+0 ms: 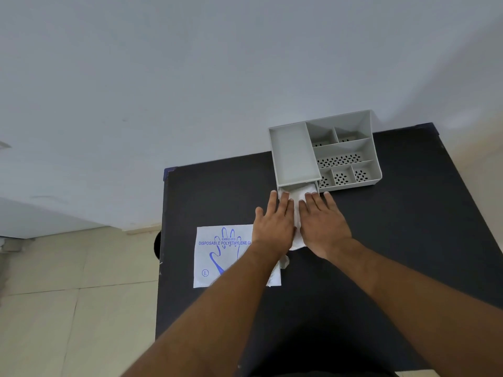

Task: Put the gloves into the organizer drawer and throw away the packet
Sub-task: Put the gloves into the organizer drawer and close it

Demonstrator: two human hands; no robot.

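Observation:
A grey plastic organizer (294,153) stands at the far side of the black table (394,254). Its drawer (284,191) is pulled out toward me at the front left. A stack of translucent white gloves (297,213) lies partly in the drawer and partly out over the table. My left hand (273,227) and my right hand (324,227) lie flat on the gloves, side by side, fingers pointing at the drawer. The white packet (220,257) with blue print lies flat to the left, partly under my left forearm.
The organizer's right half has several open compartments (343,159) with perforated floors. The table's left edge (162,240) drops to a tiled floor (68,295). A pale wall (190,77) rises behind the table. A dark round object (157,244) shows beside the left edge.

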